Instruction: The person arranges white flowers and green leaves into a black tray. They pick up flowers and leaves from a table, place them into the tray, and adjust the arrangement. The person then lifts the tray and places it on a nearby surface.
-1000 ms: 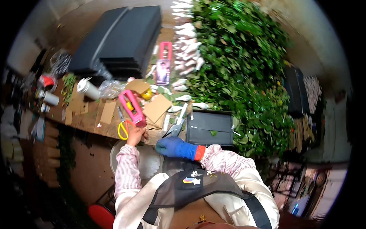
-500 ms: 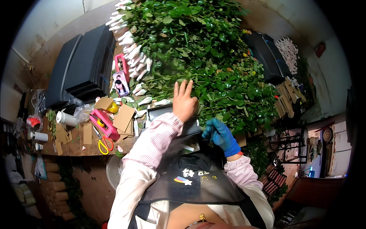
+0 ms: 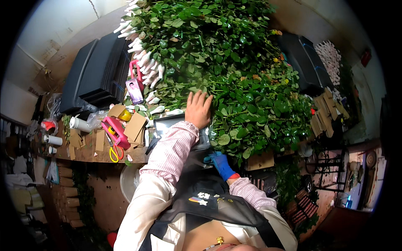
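My bare left hand (image 3: 198, 109) lies open at the near edge of a dense heap of green leafy stems (image 3: 247, 117), its fingers spread among leaves. Its wrist is over a dark tray (image 3: 202, 139) at the table's front. My right hand (image 3: 221, 165), in a blue glove, is lower, at the front edge just under the foliage; its fingers are bent around something I cannot make out. Flower heads in white sleeves (image 3: 147, 62) line the heap's left side. A pink tape dispenser (image 3: 117, 131) and yellow-and-red scissors (image 3: 115, 152) rest to the left, beside cardboard squares (image 3: 135, 124).
Dark stacked sheets (image 3: 102, 75) stand at the back left, with a white cup (image 3: 81, 124) before them. Another dark stack (image 3: 301, 62) and cardboard strips (image 3: 324, 108) lie at right. Below the table is a pale tub (image 3: 127, 182); black metal racks (image 3: 326, 165) stand right.
My left hand has left the scissors and moved right and up onto the foliage, opening out. My gloved right hand has shifted right, then down under the leaves. The view has swung.
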